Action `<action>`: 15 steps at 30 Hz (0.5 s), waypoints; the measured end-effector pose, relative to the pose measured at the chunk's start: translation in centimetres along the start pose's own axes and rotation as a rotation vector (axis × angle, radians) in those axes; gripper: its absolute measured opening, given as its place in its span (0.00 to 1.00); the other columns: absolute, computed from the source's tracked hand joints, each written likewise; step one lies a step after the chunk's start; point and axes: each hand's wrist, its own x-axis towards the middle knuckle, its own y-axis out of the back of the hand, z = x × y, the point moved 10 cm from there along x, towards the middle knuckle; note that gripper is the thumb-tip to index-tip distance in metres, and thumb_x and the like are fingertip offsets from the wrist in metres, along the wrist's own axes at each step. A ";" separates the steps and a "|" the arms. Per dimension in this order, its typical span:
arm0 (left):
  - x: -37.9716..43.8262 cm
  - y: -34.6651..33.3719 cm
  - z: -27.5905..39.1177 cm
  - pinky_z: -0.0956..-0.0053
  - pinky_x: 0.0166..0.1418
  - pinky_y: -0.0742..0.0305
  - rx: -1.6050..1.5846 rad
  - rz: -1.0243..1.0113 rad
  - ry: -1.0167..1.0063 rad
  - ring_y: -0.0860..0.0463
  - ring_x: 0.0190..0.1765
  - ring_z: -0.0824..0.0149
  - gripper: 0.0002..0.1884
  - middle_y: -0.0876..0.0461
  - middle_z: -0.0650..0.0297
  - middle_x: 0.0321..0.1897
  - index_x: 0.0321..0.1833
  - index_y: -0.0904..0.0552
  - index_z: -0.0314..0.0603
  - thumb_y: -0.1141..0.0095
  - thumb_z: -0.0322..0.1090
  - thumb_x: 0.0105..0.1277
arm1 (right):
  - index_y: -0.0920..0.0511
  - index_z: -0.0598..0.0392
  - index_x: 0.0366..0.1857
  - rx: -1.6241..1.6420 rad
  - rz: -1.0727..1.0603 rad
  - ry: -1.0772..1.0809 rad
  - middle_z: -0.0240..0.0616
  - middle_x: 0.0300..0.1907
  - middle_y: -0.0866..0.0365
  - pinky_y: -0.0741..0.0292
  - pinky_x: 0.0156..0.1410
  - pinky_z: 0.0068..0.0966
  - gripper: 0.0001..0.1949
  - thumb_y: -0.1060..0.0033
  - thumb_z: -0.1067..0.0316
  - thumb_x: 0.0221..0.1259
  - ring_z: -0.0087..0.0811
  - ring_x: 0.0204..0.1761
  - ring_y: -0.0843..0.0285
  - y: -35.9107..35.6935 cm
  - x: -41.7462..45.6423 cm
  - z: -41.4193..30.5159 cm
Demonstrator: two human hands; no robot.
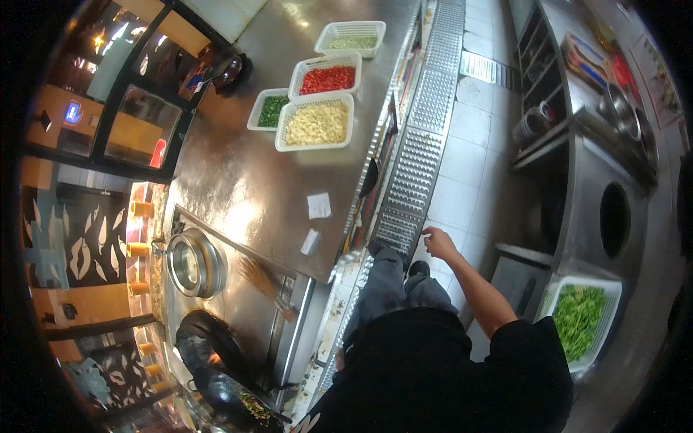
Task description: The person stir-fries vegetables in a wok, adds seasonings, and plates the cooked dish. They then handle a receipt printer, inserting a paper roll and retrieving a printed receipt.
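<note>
My right hand (439, 244) hangs in front of me above the tiled floor, its fingers loosely curled and the index finger standing apart; nothing is in it. Only a sliver of my left hand (340, 360) shows beside my black shirt, too little to tell what it does. On the steel counter (260, 178) stand white plastic baskets of chopped garlic (316, 124), chopped red chilli (327, 79), chopped greens (272, 111) and a pale green chopped food (353, 42). A wok (227, 395) with some food in it sits at the lower left.
Metal bowls (187, 264) and a bamboo wok brush (262, 279) lie by the stove. Two white paper slips (319, 205) are on the counter. A perforated drain cover (412, 170) runs along the floor. To the right, a basket of leafy greens (582, 319) stands on a steel unit (582, 216).
</note>
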 end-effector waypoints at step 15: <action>1.0 -10.9 4.2 0.65 0.42 0.30 0.087 0.276 0.292 0.24 0.41 0.56 0.17 0.25 0.55 0.39 0.46 0.27 0.44 0.46 0.49 0.66 | 0.20 0.55 0.54 -0.057 0.042 -0.017 0.57 0.49 0.17 0.24 0.59 0.40 0.20 0.38 0.60 0.58 0.51 0.53 0.19 6.4 43.3 -3.4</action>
